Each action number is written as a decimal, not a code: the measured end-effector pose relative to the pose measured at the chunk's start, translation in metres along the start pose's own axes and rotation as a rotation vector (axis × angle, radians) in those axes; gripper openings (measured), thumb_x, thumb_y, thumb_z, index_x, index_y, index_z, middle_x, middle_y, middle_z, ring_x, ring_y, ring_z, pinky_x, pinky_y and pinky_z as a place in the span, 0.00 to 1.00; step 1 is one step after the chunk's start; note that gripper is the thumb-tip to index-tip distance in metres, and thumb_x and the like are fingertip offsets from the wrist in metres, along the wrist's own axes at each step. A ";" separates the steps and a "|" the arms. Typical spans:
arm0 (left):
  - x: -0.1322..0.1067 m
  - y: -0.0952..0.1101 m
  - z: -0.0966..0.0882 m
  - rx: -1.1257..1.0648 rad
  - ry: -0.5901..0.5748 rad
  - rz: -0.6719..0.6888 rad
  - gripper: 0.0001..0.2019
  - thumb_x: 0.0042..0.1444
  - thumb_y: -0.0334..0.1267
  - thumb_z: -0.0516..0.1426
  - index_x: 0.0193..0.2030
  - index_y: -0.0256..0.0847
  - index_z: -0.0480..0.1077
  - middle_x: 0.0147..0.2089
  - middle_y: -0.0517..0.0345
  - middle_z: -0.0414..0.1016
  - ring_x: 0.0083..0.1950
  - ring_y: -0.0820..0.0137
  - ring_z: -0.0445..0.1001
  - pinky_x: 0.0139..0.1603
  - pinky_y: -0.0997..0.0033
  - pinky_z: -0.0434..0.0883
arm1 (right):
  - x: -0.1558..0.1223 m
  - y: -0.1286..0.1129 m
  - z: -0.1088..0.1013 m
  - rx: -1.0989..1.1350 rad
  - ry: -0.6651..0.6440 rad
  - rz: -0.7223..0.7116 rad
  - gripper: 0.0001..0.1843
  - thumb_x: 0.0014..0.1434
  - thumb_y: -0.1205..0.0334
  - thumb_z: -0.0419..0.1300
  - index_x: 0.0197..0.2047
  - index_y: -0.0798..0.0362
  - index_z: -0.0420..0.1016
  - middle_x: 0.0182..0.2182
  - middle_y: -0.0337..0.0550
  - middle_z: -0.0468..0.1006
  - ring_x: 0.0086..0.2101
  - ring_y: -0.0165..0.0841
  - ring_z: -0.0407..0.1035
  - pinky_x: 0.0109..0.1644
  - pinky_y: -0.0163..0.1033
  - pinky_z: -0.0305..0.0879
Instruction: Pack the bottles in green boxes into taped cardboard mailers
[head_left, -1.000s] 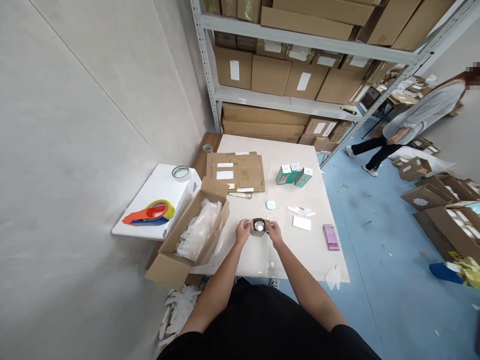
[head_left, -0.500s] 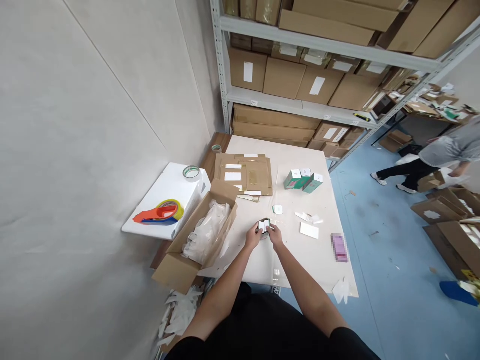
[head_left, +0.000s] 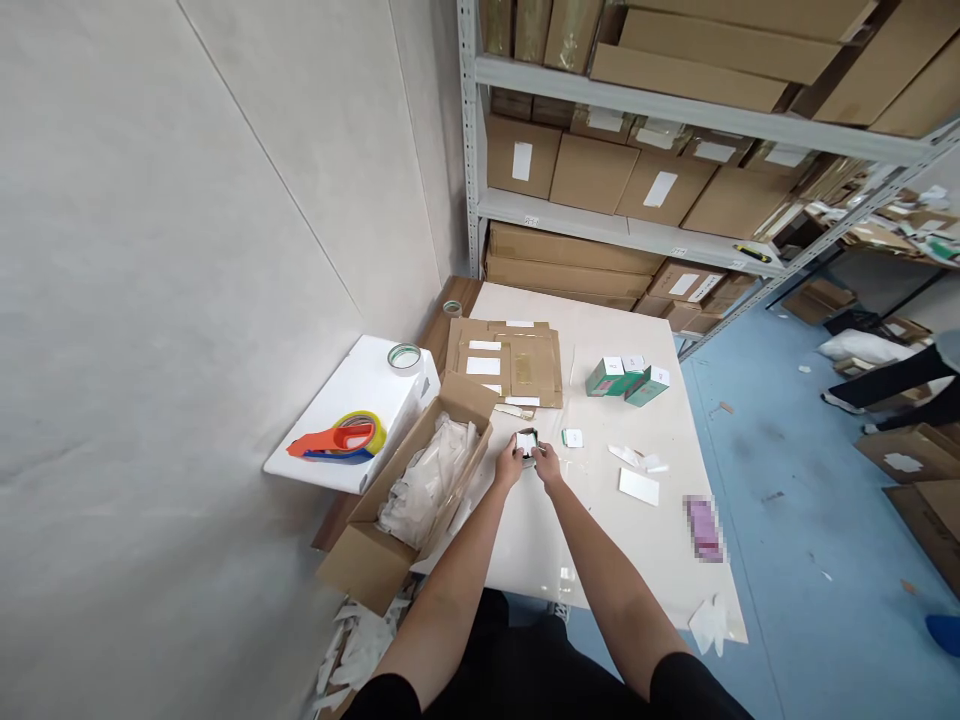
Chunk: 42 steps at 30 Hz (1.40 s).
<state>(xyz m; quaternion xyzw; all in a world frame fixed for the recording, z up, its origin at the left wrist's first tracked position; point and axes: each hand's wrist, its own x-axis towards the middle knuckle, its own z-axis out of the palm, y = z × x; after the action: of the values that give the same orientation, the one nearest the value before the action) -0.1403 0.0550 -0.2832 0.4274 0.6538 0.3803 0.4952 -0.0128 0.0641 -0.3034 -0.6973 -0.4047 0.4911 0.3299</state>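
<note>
Between my two hands is a small white-and-dark box [head_left: 527, 442], held over the table. My left hand [head_left: 508, 464] grips its left side and my right hand [head_left: 547, 463] grips its right side, thumbs towards me. Its white top faces up; the fingers hide most of its sides. Just right of it lies a small white piece with a green edge [head_left: 573, 438]. Farther back stand green boxes with white tops [head_left: 615, 376]. A white rectangular card [head_left: 639, 486] and torn white scraps [head_left: 636, 458] lie to the right.
On my left is an open carton [head_left: 360, 562] holding clear plastic packaging. Beside it, a white box [head_left: 315, 440] carries an orange tape dispenser [head_left: 330, 438] and a tape roll [head_left: 404, 356]. Flattened cardboard [head_left: 534, 365] lies behind my hands. Shelving [head_left: 555, 212] stands at the back; another person's legs [head_left: 892, 385] show at right.
The white flaps on the small box stood apart before; now the top looks flatter and more closed. My view has shifted left, and the other person is mostly out of frame.
</note>
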 end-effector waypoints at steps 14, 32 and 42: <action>-0.022 0.013 -0.006 0.045 0.161 0.132 0.30 0.62 0.41 0.59 0.70 0.37 0.65 0.72 0.39 0.66 0.74 0.52 0.63 0.74 0.54 0.59 | -0.026 -0.008 -0.018 0.054 0.062 -0.027 0.34 0.57 0.50 0.61 0.65 0.53 0.72 0.58 0.54 0.79 0.59 0.44 0.73 0.62 0.46 0.69; -0.130 0.064 -0.014 -0.053 0.240 0.264 0.26 0.59 0.45 0.62 0.64 0.43 0.73 0.65 0.43 0.75 0.61 0.55 0.76 0.58 0.55 0.75 | -0.087 0.001 -0.107 0.150 -0.068 -0.372 0.28 0.58 0.50 0.61 0.61 0.49 0.75 0.58 0.53 0.79 0.55 0.46 0.75 0.53 0.49 0.76; -0.178 0.069 -0.073 -0.139 0.400 0.299 0.24 0.61 0.44 0.61 0.64 0.42 0.72 0.64 0.41 0.75 0.63 0.56 0.76 0.60 0.54 0.75 | -0.119 -0.036 -0.041 0.109 -0.303 -0.508 0.29 0.58 0.46 0.61 0.59 0.51 0.77 0.58 0.57 0.79 0.55 0.47 0.75 0.55 0.52 0.75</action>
<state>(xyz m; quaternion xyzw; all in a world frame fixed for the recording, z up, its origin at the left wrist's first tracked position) -0.1730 -0.0926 -0.1462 0.4007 0.6406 0.5701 0.3226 -0.0049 -0.0281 -0.2100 -0.4740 -0.5839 0.5121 0.4149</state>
